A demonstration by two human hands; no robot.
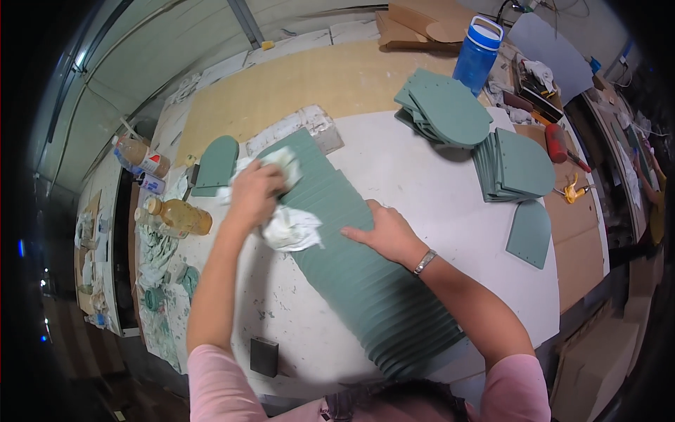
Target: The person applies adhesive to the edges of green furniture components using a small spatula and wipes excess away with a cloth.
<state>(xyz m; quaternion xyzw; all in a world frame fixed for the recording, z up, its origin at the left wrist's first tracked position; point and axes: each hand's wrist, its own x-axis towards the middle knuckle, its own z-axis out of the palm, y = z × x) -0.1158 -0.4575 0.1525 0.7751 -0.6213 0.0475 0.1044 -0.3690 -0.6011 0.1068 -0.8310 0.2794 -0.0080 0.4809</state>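
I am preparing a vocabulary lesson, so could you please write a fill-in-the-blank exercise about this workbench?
1. The left hand holds a crumpled white ____.
2. The right hand rests on the row of ____ panels.
3. The bottle with a looped handle is mostly ____.

Missing words: cloth; green; blue.

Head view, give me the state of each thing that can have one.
Left hand: curled over white cloth
Right hand: open, resting on green panels
White cloth: crumpled
Green panels: overlapped in a slanting row
Blue water bottle: upright, lid on
Amber bottle: capped
Far panel pile: stacked unevenly
Lone right panel: lying flat
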